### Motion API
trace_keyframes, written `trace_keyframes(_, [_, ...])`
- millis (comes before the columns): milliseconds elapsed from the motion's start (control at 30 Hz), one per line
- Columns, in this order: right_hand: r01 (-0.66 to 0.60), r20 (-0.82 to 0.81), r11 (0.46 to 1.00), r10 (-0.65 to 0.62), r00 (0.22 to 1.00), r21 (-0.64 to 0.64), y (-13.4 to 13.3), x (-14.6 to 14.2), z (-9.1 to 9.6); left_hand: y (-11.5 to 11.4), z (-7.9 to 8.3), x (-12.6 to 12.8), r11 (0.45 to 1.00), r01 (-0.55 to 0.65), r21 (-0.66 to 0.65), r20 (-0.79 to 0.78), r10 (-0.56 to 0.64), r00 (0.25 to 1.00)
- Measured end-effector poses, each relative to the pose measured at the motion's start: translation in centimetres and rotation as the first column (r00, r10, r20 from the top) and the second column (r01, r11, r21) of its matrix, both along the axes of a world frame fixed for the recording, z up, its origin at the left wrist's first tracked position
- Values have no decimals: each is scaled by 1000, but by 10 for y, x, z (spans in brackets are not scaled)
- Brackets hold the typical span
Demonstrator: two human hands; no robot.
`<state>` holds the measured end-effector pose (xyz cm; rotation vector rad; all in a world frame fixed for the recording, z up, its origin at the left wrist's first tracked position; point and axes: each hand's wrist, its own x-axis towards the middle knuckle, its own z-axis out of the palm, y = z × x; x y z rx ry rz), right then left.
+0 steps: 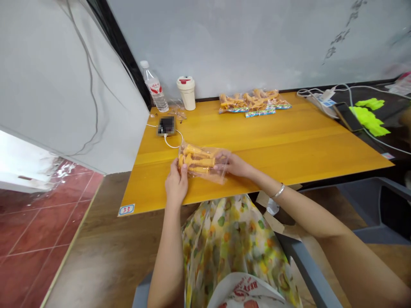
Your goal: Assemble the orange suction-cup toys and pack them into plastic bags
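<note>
Left hand (177, 182) pinches clear plastic bag (221, 177) of yellow plastic parts (201, 161); right hand (231, 164) at loose end, closure unclear. Likely light, slick film, stiff contents: hold over parts

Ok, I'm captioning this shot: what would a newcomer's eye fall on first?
Probably the clear bag of orange-yellow pieces at the front of the table, gripped by the left hand, the right hand at its other end. Then the similar packets along the back, and the neon-yellow material at far right.
</note>
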<state>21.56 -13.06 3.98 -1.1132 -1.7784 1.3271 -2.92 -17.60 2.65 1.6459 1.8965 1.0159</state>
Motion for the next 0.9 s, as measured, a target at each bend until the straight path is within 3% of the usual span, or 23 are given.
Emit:
trace_keyframes(133, [17, 325, 977, -87, 942, 213, -6, -2, 8, 1, -5, -1, 994, 57, 88, 2, -58, 998])
trace_keyframes(267, [59, 594, 968, -197, 780, 243, -12, 13, 17, -4, -4, 1, 962, 101, 254, -95, -79, 992])
trace_keyframes(333, [141, 652, 944, -308, 693, 297, -11, 23, 18, -8, -1, 4, 939, 159, 303, -174, -110, 979])
trace_keyframes(400, [211, 636, 911, -400, 660, 354, -4, 29, 14, -11, 2, 7, 907, 271, 322, -270, -186, 945])
trace_keyframes(500, [212, 586, 910, -395, 707, 357, 12, 27, 8, -11, 4, 11, 852, 439, 286, -408, -306, 860])
trace_keyframes(567, [201, 489, 923, -348, 800, 328, 21, 19, 8, -13, 2, 15, 838, 478, 262, -452, -330, 829])
trace_keyframes(667, [295, 143, 901, -353, 925, 318, 21, 2, 24, -24, -4, 26, 833, 475, 282, -462, -316, 829])
trace_keyframes(733, [353, -60, 872, -355, 933, 340, 9, -8, 45, -34, -8, 41, 832, 467, 300, -443, -312, 841])
trace_keyframes(833, [298, -98, 849, -284, 954, 437, -16, -21, 78, -41, -10, 72, 851, 435, 293, -335, -335, 881])
trace_keyframes(900, [139, 51, 797, -207, 977, 588, -28, -28, 91, -39, -8, 92, 854, 453, 254, -244, -397, 885])
